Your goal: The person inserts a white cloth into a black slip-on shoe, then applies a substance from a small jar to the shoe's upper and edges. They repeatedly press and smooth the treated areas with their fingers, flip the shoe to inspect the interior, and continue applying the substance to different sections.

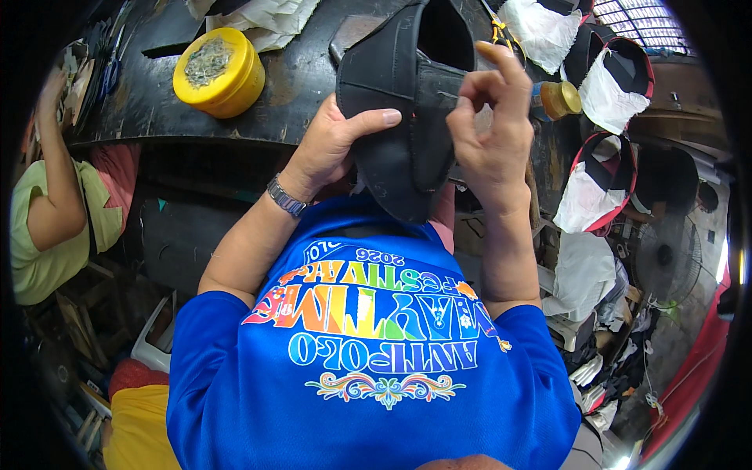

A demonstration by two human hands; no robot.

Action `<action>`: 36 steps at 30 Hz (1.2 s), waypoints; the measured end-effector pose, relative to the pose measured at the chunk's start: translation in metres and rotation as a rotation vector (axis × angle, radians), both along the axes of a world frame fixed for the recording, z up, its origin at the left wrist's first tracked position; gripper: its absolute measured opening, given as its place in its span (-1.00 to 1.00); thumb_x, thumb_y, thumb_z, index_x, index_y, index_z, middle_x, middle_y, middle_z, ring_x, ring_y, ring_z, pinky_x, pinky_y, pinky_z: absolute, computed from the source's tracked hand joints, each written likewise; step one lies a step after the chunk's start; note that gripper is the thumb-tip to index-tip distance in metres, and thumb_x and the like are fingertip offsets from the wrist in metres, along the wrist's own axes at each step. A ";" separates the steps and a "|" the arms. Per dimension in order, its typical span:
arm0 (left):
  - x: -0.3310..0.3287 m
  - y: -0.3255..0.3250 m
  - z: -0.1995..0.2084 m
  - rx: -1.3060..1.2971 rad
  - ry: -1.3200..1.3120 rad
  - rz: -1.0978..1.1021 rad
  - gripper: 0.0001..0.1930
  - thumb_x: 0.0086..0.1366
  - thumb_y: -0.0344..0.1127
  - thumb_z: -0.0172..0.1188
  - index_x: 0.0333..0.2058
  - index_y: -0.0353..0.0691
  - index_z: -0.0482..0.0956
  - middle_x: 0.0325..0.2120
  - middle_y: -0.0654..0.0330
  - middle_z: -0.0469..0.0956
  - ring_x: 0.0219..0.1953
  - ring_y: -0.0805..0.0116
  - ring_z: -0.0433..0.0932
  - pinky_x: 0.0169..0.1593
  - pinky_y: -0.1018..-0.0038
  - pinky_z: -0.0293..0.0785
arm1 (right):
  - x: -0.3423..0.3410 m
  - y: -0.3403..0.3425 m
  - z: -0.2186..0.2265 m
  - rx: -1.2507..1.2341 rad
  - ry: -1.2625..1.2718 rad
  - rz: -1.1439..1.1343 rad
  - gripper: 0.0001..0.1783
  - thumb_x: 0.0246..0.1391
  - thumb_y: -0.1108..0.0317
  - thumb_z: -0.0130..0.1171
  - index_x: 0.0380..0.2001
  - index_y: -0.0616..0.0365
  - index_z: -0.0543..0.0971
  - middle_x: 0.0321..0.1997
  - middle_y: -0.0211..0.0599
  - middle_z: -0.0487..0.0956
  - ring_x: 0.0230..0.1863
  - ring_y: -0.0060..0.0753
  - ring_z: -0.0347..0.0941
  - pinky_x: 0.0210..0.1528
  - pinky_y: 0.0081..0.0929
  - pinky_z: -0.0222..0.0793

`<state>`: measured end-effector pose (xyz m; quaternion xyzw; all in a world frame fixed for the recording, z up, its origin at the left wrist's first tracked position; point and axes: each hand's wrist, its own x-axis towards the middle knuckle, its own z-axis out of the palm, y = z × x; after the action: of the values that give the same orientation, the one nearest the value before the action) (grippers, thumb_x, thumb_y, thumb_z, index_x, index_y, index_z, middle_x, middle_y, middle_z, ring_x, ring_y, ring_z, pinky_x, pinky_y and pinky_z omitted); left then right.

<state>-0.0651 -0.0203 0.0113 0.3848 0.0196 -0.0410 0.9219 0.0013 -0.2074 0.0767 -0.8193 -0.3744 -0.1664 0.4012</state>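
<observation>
A black shoe upper (pixel 384 86) with stitched seams and a dark opening is tilted over my lap at the table's edge. My left hand (pixel 333 145) is closed on its left side, the thumb lying flat on the outer face. Beside the upper's right side, my right hand (pixel 497 129) is raised, with thumb and a finger brought together in a pinch and another finger pointing up. A thin pale line, perhaps thread, shows on the upper near those fingertips. Whatever the pinch holds is too small to make out.
On the dark worktable (pixel 290 78) stands a round yellow tub (pixel 227 82) topped with scraps. To the right are a jar with a yellow lid (pixel 560 100) and several red-edged black pieces with white linings (pixel 615 90). A co-worker's arm (pixel 59 188) is at left; a fan (pixel 666 254) stands right.
</observation>
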 end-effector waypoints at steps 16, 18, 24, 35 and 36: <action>-0.006 0.005 -0.016 -0.216 0.022 -0.089 -0.59 0.28 -0.40 0.25 0.11 -0.32 0.53 -0.06 0.06 0.66 -0.04 0.25 0.68 0.10 0.33 0.62 | -0.019 0.012 0.019 0.188 0.233 0.244 -0.37 0.03 0.79 0.03 0.23 0.33 0.45 0.10 -0.07 0.59 0.17 -0.25 0.54 0.31 -0.30 0.35; -0.008 0.005 -0.013 -0.086 0.058 -0.103 -0.43 0.21 -0.36 0.22 0.22 -0.33 0.42 -0.02 0.01 0.63 -0.02 0.15 0.67 0.12 0.24 0.60 | -0.008 0.009 0.016 0.196 0.209 0.124 -0.40 0.09 0.72 0.12 0.25 0.30 0.45 0.08 -0.11 0.61 0.12 -0.32 0.57 0.29 -0.35 0.36; -0.011 0.006 -0.009 0.015 0.064 -0.169 -0.38 0.08 -0.32 0.25 0.17 -0.36 0.46 -0.04 -0.01 0.64 -0.04 0.15 0.67 0.11 0.25 0.60 | 0.007 0.007 0.015 0.210 0.319 0.073 -0.37 0.11 0.65 0.22 0.29 0.25 0.42 -0.02 -0.18 0.66 -0.01 -0.45 0.60 0.19 -0.42 0.44; -0.013 0.006 -0.006 0.005 0.083 -0.166 -0.39 0.03 -0.31 0.26 0.12 -0.35 0.51 -0.12 0.00 0.66 -0.10 0.16 0.68 0.09 0.28 0.61 | 0.017 0.008 0.032 0.083 0.320 0.163 -0.26 0.01 0.67 0.24 0.31 0.06 0.43 -0.27 -0.26 0.70 -0.20 -0.52 0.63 -0.03 -0.52 0.51; -0.013 0.007 -0.005 0.018 0.102 -0.172 -0.38 0.03 -0.31 0.26 0.14 -0.35 0.50 -0.11 0.00 0.66 -0.09 0.16 0.68 0.09 0.28 0.61 | 0.019 0.007 0.035 0.050 0.322 0.178 -0.24 0.01 0.69 0.24 0.33 0.06 0.42 -0.27 -0.28 0.69 -0.18 -0.55 0.62 -0.01 -0.54 0.49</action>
<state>-0.0778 -0.0135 0.0063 0.3909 0.0339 -0.1394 0.9092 0.0199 -0.2000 0.1118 -0.7887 -0.3719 -0.0062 0.4895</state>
